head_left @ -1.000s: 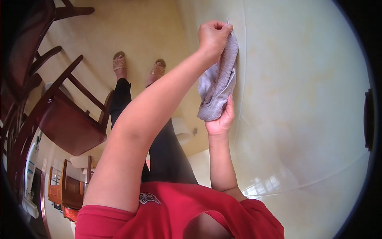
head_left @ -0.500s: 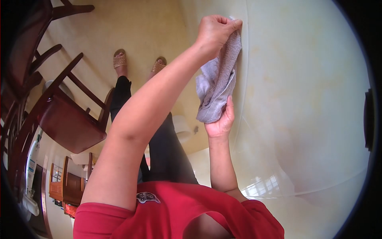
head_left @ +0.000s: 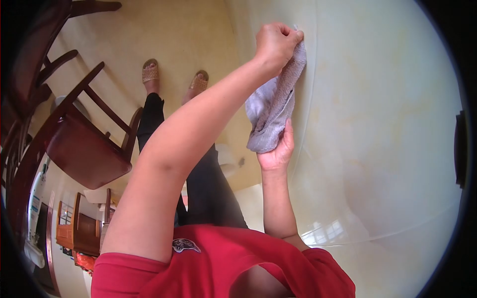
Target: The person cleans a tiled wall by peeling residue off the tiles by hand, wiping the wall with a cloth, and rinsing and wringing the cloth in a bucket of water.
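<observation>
A greyish-lilac terry cloth [head_left: 271,107] hangs bunched and folded between my hands, beside the edge of a large pale glossy surface [head_left: 377,124]. My left hand [head_left: 278,45], the upper one in view, is closed with thumb and fingers pinching the cloth's top end. A small whitish tip shows just beyond those fingers; I cannot make out what it is. My right hand [head_left: 277,149] lies palm up under the cloth's lower end. Its thumb presses along the side, and the other fingers are hidden behind the folds.
Dark red-brown wooden chairs [head_left: 89,149] stand at the left. My sandalled feet [head_left: 150,72] are on the tan floor [head_left: 174,25]. A brown wooden cabinet [head_left: 79,228] is at the lower left. A window reflects in the glossy surface at the lower right.
My left hand has shifted slightly down and to the right with the cloth's top end. My right hand has barely moved and keeps its hold on the lower end.
</observation>
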The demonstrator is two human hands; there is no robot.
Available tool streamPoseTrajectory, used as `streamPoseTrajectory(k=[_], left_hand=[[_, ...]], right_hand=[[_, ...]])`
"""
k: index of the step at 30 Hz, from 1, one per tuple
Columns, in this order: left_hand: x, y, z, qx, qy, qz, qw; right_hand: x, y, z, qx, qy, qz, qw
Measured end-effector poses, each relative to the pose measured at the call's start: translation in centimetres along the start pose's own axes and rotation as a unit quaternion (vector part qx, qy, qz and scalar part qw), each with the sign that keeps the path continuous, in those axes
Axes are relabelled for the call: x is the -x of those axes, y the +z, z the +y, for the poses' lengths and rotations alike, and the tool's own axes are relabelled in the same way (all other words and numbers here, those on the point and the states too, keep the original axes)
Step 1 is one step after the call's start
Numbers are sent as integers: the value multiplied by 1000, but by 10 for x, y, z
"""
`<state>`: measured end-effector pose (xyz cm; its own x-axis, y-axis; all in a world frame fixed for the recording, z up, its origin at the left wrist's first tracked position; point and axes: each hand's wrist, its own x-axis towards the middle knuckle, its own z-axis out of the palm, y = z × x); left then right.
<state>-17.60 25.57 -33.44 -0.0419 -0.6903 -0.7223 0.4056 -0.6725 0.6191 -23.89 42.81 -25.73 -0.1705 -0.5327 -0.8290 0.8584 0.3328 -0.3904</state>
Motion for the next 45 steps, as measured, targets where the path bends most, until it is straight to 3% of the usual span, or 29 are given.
streamPoseTrajectory(k=[6, 9, 12, 15, 18, 21, 24, 27, 30, 33, 39, 45], left_hand=[[0, -1, 4, -1, 5, -46, 999], [-3, 0, 1, -47, -12, -1, 999], [-2, 0, -1, -1, -11, 10, 1000], [2, 0, -2, -15, 49, -13, 999], [-5, 0, -5, -48, 50, -7, 998], [-8, 0, -3, -83, 66, 54, 993], [0, -1, -6, -75, 212, 53, 973], [-1, 1, -7, -3, 225, 45, 973], [-3, -5, -1, -194, 228, 47, 953], [-6, -4, -3, -221, 280, 103, 928], [6, -11, 11, -171, 208, 11, 963], [-4, -4, 2, -237, 264, 87, 931]], right_hand=[[3, -1, 3, -1, -4, 15, 1000], [4, -3, 4, 1, -7, 20, 1000], [5, -1, 3, -6, -7, 6, 1000], [7, -3, 4, -1, -13, 14, 1000], [7, -9, 5, 0, -16, 24, 1000], [6, -4, 4, -7, -12, -3, 1000], [8, -3, 3, -11, -9, -2, 1000], [9, -9, 4, -10, -6, 3, 1000], [7, -5, 4, 36, -21, 2, 999], [5, 0, 5, 52, -29, -2, 998], [6, -13, 3, -29, -4, -4, 1000], [5, -5, 8, 32, -18, 0, 999]])
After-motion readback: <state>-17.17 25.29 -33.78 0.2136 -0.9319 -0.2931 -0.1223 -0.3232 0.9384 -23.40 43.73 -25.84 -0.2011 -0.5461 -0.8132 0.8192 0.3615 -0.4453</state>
